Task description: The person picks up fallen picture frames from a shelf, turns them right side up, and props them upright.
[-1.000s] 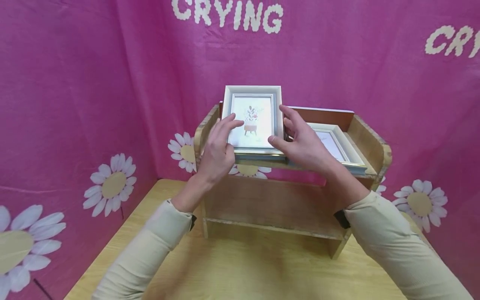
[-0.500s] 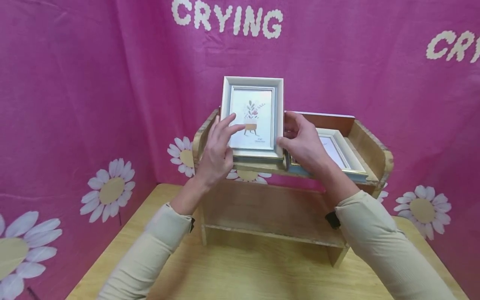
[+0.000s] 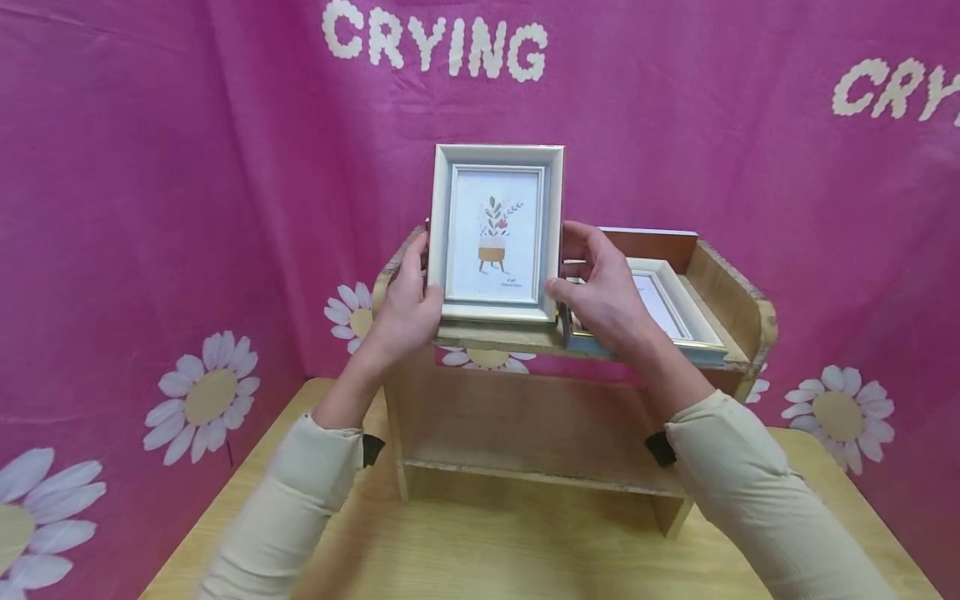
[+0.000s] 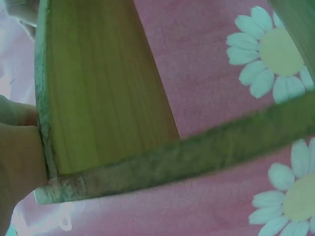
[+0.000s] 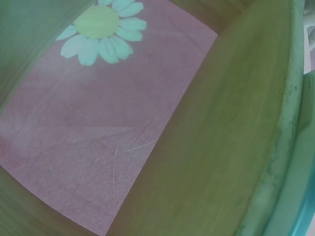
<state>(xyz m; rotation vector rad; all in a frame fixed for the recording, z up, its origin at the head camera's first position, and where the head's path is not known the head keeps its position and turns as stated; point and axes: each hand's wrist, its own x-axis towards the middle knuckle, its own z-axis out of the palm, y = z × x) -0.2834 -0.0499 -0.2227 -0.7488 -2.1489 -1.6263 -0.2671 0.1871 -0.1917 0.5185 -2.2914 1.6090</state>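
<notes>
In the head view a cream picture frame [image 3: 498,313] stands nearly upright over the left part of the wooden shelf's top board, its potted-plant print facing me. My left hand [image 3: 405,304] grips its lower left edge, thumb along the side and fingers partly hidden. On the opposite edge, my right hand [image 3: 603,287] holds it with the thumb at the front and fingers reaching behind. A second cream frame [image 3: 696,307] lies face up to the right, partly covered by my right hand. The left wrist view catches part of my left hand [image 4: 19,157] beside the shelf board.
The small two-tier wooden shelf [image 3: 525,417] stands on a light wood table [image 3: 510,550]. Its raised side panel [image 3: 727,292] bounds the top board at the right. A pink daisy-print cloth [image 3: 675,125] hangs behind and to the left.
The picture frame has been tilted up from leaning back to nearly upright. My left hand has moved from over its front to its left edge; my right hand has closed on the right edge.
</notes>
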